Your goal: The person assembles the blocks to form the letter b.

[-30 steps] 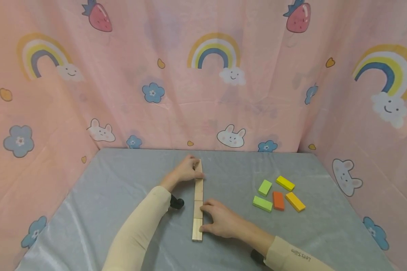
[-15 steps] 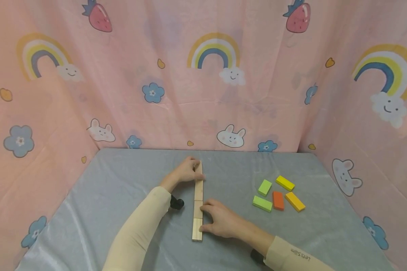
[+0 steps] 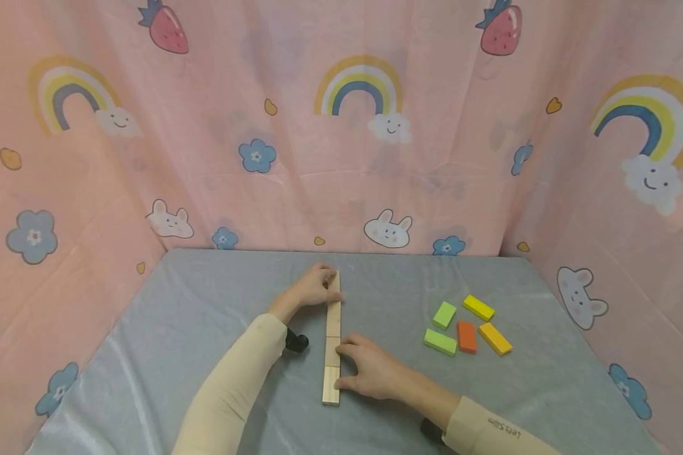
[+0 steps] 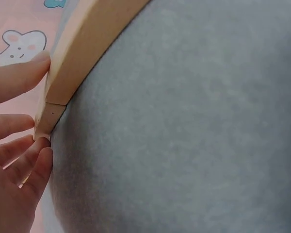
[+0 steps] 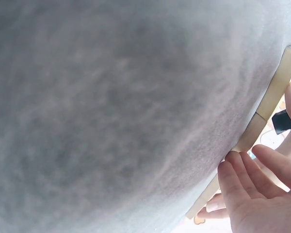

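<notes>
Several plain wooden blocks (image 3: 332, 321) lie end to end in a straight row running away from me on the grey cloth. My left hand (image 3: 310, 288) is at the far end, holding the farthest wooden block (image 3: 334, 284) between thumb and fingers. In the left wrist view the thumb lies along the wood near a seam, and fingertips meet the end. My right hand (image 3: 372, 370) touches the row's right side, its index finger at the second block and its thumb beside the nearest wooden block (image 3: 331, 387). Its fingers look fairly straight in the right wrist view.
To the right lie two green blocks (image 3: 441, 342), an orange block (image 3: 467, 337) and two yellow blocks (image 3: 495, 339). Pink patterned curtains (image 3: 341, 183) enclose the back and sides of the cloth-covered table (image 3: 148, 354). A black device (image 3: 297, 341) sits at my left wrist.
The far end of the row and my left hand have shifted very slightly toward me. My right hand and the coloured blocks stay put.
</notes>
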`<state>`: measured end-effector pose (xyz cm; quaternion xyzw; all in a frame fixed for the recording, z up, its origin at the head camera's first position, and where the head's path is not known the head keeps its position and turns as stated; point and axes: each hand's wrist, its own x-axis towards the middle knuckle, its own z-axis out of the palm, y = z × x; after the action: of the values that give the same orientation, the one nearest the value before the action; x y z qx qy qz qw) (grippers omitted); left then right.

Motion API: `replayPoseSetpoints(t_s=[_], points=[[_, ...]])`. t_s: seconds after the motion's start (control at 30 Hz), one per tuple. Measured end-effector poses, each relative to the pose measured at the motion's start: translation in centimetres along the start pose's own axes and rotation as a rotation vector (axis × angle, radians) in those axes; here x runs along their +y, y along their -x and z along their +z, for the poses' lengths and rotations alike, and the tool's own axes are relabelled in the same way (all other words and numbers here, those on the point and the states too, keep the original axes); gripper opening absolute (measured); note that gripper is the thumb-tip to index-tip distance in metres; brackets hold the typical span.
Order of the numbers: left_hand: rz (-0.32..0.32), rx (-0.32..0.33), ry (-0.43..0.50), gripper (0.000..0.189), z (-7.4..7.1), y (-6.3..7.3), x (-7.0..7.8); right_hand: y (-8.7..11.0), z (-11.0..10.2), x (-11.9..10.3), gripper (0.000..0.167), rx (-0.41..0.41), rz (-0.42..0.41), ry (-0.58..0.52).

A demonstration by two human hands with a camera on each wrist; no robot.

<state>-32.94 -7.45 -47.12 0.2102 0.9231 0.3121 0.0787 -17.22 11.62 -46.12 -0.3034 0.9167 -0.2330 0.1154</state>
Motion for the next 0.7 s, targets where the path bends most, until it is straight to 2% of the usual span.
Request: replayPoseSetpoints(t_s=[0.3,0.7], points=[[-0.003,0.000,0.044,0.065,0.09,0.11,-0.34,0.08,-0.03,-0.25,0.060,-0.005,0.021,0.002],[-0.005,0.016,0.031,0.064,0.10,0.15,-0.11,0.05,0.07,-0.03,0.060,0.001,0.011,0.004]])
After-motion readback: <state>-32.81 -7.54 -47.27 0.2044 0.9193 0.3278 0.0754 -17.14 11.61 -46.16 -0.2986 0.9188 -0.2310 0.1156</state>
